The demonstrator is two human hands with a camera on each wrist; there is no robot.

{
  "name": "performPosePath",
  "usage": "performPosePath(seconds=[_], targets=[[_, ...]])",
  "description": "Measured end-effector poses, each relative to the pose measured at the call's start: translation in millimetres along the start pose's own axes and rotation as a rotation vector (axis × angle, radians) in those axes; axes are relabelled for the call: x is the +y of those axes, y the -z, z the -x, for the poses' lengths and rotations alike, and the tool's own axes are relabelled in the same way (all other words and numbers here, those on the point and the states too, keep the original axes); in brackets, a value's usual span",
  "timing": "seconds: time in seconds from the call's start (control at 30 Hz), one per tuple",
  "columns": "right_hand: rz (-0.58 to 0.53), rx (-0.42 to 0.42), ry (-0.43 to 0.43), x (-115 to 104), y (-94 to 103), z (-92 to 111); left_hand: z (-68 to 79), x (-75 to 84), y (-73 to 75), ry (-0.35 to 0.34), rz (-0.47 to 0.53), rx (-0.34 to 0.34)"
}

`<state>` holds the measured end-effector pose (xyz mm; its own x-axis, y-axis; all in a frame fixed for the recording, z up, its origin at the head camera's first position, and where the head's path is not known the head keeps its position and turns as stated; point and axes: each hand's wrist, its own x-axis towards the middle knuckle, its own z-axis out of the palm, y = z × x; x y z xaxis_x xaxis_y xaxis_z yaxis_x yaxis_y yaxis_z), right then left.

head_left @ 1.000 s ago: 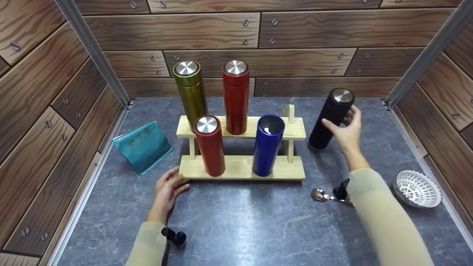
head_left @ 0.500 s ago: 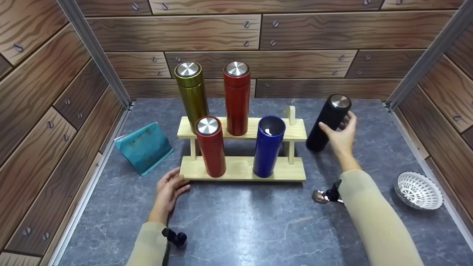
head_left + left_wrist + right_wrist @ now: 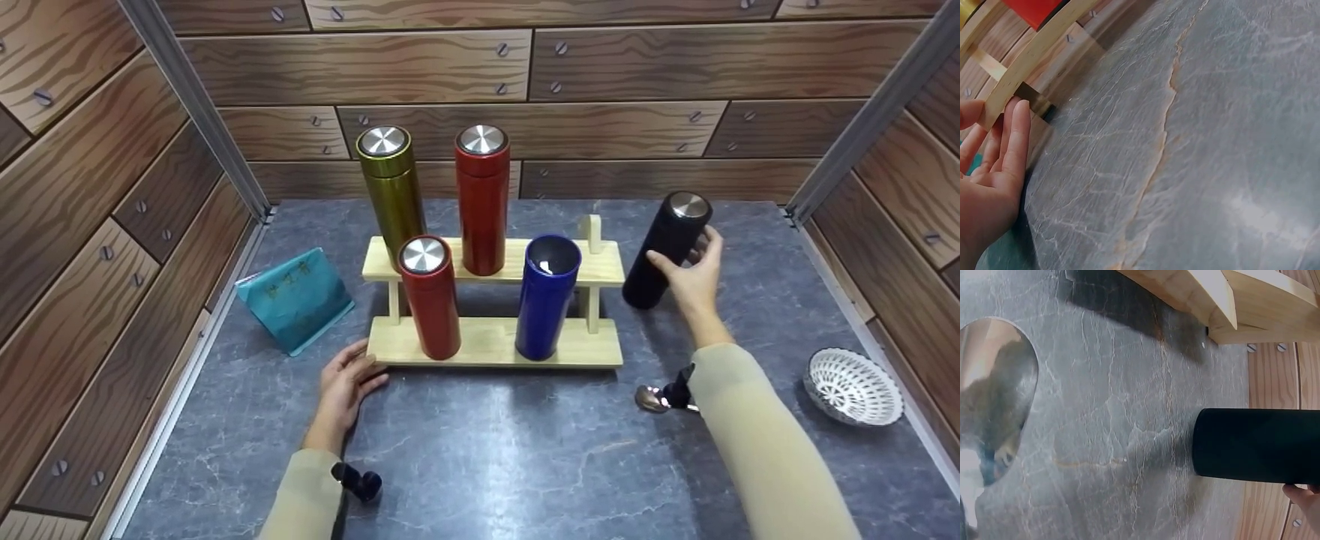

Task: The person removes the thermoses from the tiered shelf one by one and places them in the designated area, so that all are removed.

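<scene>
In the head view, a black thermos (image 3: 661, 259) stands slightly tilted to the right of the two-tier wooden rack (image 3: 491, 341). My right hand (image 3: 696, 277) grips it from the right, thumb across the front. Whether its base touches the table I cannot tell. At the rack's front left corner, my left hand (image 3: 346, 386) holds the lower board; the left wrist view shows the board's end (image 3: 1002, 98) between thumb and fingers. The upper tier bears an olive-green thermos (image 3: 394, 199) and a red one (image 3: 482, 206). Below them stand another red thermos (image 3: 431, 307) and a blue one (image 3: 547, 307).
A teal pouch (image 3: 296, 300) stands left of the rack. Under the right forearm lies a shiny metal spoon (image 3: 651, 399), partly hidden. Near the right edge sits a white woven-pattern bowl (image 3: 855, 390). Wood-patterned walls (image 3: 435, 67) enclose the table at the back and sides.
Over the last second, my right hand has brought the black thermos slightly left and towards me, then stayed almost still. The left hand keeps its place at the rack.
</scene>
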<state>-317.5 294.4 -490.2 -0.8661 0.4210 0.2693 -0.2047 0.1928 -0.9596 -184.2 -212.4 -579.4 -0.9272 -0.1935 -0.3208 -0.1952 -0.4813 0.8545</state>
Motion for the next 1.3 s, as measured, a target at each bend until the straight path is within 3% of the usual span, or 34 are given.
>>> performPosePath(seconds=[0.3, 0.63, 0.93, 1.3], targets=[[-0.032, -0.015, 0.086, -9, 8.0, 1, 0.7, 0.3, -3.2, -0.014, -0.015, 0.018], [-0.111, -0.011, 0.110, -40, 21.2, 18, -1.8, 3.7, -5.2, -0.029, -0.027, -0.005], [-0.137, -0.034, 0.181, -33, 41.0, 14, -1.0, 3.1, -4.9, -0.027, -0.030, -0.016], [-0.179, -0.107, 0.210, -45, 60.3, 18, -0.2, -2.7, -2.0, -0.080, -0.052, -0.017]])
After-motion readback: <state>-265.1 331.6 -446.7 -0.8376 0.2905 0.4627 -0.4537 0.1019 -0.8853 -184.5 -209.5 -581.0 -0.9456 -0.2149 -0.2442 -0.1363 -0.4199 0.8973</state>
